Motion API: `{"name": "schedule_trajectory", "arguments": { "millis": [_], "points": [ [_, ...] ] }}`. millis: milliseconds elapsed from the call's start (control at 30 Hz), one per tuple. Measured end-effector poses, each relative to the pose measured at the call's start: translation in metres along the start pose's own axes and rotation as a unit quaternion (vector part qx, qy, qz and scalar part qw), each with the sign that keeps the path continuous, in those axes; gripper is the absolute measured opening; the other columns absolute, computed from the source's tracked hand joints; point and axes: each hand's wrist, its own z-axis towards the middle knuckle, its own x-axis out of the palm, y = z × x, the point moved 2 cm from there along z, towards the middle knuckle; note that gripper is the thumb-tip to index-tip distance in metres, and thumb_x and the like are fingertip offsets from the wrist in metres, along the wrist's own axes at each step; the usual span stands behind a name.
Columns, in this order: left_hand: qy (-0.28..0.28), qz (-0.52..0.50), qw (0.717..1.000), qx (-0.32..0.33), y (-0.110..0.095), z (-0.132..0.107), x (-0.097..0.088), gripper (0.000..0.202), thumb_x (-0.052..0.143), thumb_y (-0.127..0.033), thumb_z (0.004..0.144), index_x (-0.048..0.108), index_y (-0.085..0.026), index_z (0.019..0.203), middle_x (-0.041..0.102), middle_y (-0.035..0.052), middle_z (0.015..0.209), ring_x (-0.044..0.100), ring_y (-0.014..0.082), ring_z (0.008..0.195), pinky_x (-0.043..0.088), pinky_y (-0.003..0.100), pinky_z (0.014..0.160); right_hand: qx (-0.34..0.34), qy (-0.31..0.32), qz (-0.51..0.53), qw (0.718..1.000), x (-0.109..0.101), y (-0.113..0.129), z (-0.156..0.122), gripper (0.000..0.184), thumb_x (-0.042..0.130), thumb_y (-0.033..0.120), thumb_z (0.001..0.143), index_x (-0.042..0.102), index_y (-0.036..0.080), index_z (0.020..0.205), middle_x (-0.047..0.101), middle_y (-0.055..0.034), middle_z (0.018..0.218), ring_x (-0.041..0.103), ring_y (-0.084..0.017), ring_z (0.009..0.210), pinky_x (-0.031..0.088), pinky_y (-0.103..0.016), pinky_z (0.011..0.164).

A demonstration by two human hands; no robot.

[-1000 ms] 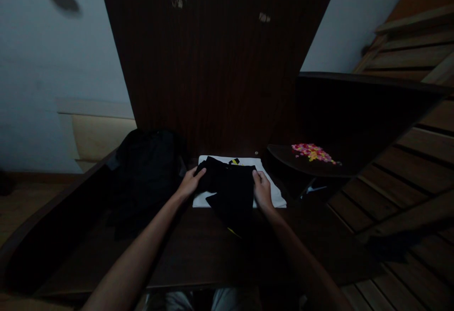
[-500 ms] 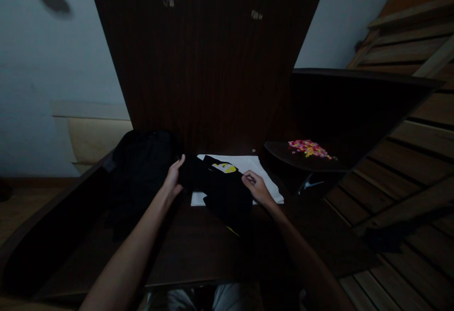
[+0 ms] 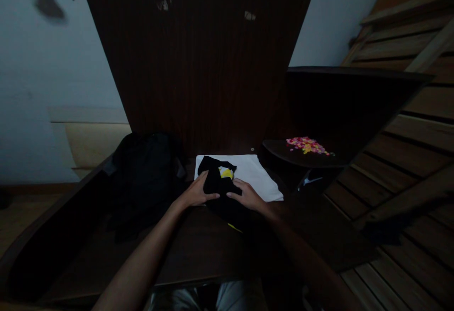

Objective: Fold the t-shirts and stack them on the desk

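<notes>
A black cloth garment [image 3: 220,185] with a white and yellow print lies bunched in the middle of the table, partly over a flat white sheet or cloth [image 3: 261,178]. My left hand [image 3: 196,191] grips its left side, thumb on top and fingers curled over the far edge. On the right side, my right hand [image 3: 247,195] holds the same garment, its thumb pointing at the left one. A dark fold with a thin yellow strip hangs toward me. In this dim light the exact kind of garment is hard to make out.
A black backpack-like bundle [image 3: 147,178] stands to the left against the raised side edge. At right, a small rounded shelf [image 3: 276,152] bears pink, red and yellow petal-like pieces [image 3: 307,144]. A tall dark panel [image 3: 205,65] rises behind the table; wooden slats [image 3: 418,136] stand far right.
The garment, stretched out between my hands before, is now gathered. My left hand has moved right, my right hand slightly left and down, so they are closer together.
</notes>
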Motion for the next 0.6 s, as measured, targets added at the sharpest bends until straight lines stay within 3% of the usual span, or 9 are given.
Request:
{"name": "schedule_trajectory", "arguments": {
  "millis": [133, 333, 467, 600],
  "points": [
    [-0.041, -0.006, 0.999, -0.002, 0.006, 0.002, 0.002, 0.061, 0.072, -0.03, 0.069, 0.057, -0.018, 0.127, 0.064, 0.0128, 0.129, 0.058, 0.0299, 0.121, 0.042, 0.046, 0.108, 0.018, -0.025, 0.043, 0.999, 0.005, 0.001, 0.0, 0.02, 0.065, 0.039, 0.085, 0.068, 0.021, 0.093, 0.068, -0.0043, 0.092, 0.062, -0.022, 0.084, 0.05, -0.035, 0.081],
    [-0.116, -0.041, 0.99, -0.073, -0.004, 0.001, -0.003, 0.057, 0.072, -0.025, 0.063, 0.062, -0.02, 0.119, 0.073, 0.0075, 0.109, 0.068, 0.028, 0.103, 0.051, 0.04, 0.096, 0.071, -0.046, 0.129, 0.988, 0.005, 0.002, 0.0, 0.022, 0.067, 0.042, 0.081, 0.068, 0.021, 0.088, 0.07, -0.0012, 0.086, 0.063, -0.02, 0.082, 0.051, -0.034, 0.08],
    [-0.122, -0.05, 0.986, -0.103, -0.006, -0.001, -0.006, 0.049, 0.071, -0.023, 0.062, 0.065, -0.02, 0.111, 0.074, 0.0073, 0.106, 0.068, 0.0294, 0.103, 0.051, 0.041, 0.095, 0.119, -0.036, 0.202, 0.971, 0.005, 0.004, 0.004, 0.029, 0.071, 0.048, 0.075, 0.068, 0.02, 0.08, 0.068, 0.0002, 0.077, 0.063, -0.019, 0.076, 0.051, -0.032, 0.074],
    [-0.129, -0.042, 0.982, -0.135, 0.0, -0.004, -0.006, 0.049, 0.07, -0.022, 0.061, 0.066, -0.02, 0.11, 0.074, 0.0092, 0.109, 0.068, 0.0305, 0.105, 0.05, 0.041, 0.096, 0.122, -0.033, 0.232, 0.964, 0.009, 0.008, 0.012, 0.032, 0.074, 0.049, 0.069, 0.068, 0.019, 0.077, 0.069, -0.0001, 0.077, 0.063, -0.019, 0.077, 0.05, -0.031, 0.073]
  ]
}}
